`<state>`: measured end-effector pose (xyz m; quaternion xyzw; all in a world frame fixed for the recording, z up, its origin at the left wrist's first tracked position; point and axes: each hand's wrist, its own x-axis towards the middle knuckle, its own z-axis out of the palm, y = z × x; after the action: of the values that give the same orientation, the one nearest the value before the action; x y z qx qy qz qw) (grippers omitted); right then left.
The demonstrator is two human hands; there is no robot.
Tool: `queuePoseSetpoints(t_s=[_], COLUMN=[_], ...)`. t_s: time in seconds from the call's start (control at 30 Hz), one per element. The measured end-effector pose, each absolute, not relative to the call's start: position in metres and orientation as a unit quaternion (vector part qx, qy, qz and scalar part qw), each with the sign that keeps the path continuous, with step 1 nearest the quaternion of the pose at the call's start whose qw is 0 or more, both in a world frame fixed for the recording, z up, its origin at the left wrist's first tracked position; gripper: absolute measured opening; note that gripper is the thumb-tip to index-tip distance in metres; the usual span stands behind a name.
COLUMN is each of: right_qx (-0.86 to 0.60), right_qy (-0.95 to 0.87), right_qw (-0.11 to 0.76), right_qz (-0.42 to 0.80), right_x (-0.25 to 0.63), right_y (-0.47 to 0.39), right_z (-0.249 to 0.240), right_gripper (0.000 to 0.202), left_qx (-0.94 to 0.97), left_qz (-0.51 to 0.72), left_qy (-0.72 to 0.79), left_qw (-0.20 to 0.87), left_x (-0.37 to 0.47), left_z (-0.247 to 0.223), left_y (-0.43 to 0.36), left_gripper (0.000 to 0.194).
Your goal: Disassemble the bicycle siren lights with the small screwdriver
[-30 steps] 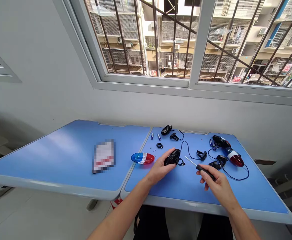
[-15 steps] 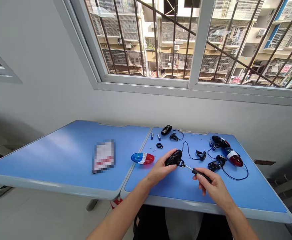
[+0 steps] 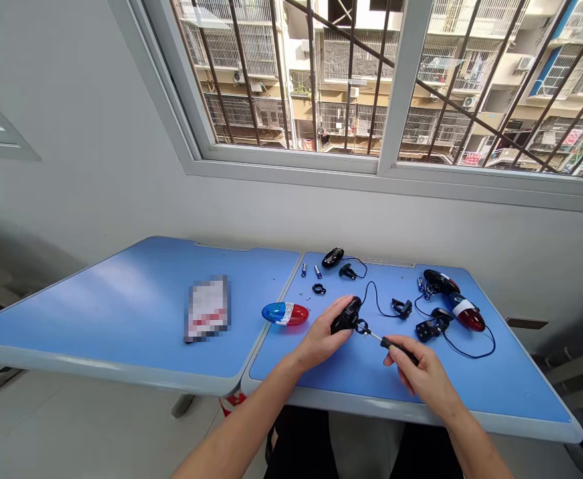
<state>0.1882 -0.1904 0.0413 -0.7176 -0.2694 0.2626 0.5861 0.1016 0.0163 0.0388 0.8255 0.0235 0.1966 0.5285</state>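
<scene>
My left hand (image 3: 322,338) is closed around a black oval light housing (image 3: 347,317), which has a ring-shaped clamp (image 3: 362,326) on its right side. A screwdriver (image 3: 399,350) with a black handle is in my right hand (image 3: 425,374), its metal shaft reaching the clamp. From the housing a thin black cable runs to a small black bracket part (image 3: 401,308) on the table. Left of my left hand lies a blue, white and red light cover (image 3: 285,314). Whether the screwdriver tip sits in a screw is too small to tell.
Behind my hands lie another black housing (image 3: 332,257), a cabled black part (image 3: 348,271), batteries (image 3: 318,271) and a black clamp ring (image 3: 318,289). To the right are a red-and-blue light (image 3: 467,313) and a black bracket (image 3: 433,325). A blurred packet (image 3: 207,309) lies on the left table (image 3: 121,319).
My right hand and the screwdriver have shifted slightly to the left, and the handle has turned a little. My left hand still holds the black housing in nearly the same spot.
</scene>
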Motion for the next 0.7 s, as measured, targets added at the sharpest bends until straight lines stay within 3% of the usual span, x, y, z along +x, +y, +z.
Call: queuePoseSetpoints(t_s=[0.33,0.7], right_qx=[-0.648,-0.672], right_qy=[-0.18,-0.234], right_qw=[0.666,0.624], right_qz=[0.323,0.324], right_x=[0.183,0.186], right_y=[-0.181,-0.182], right_z=[0.032,0.029], right_gripper=[0.055,0.046], left_qx=[0.854,0.863], left_qz=[0.196,0.196], left_qy=[0.019,0.013], left_qw=[0.482,0.466], left_x=[0.1,0.1], left_z=[0.032,0.029], left_y=[0.015,0.015], left_gripper=[0.062,0.063])
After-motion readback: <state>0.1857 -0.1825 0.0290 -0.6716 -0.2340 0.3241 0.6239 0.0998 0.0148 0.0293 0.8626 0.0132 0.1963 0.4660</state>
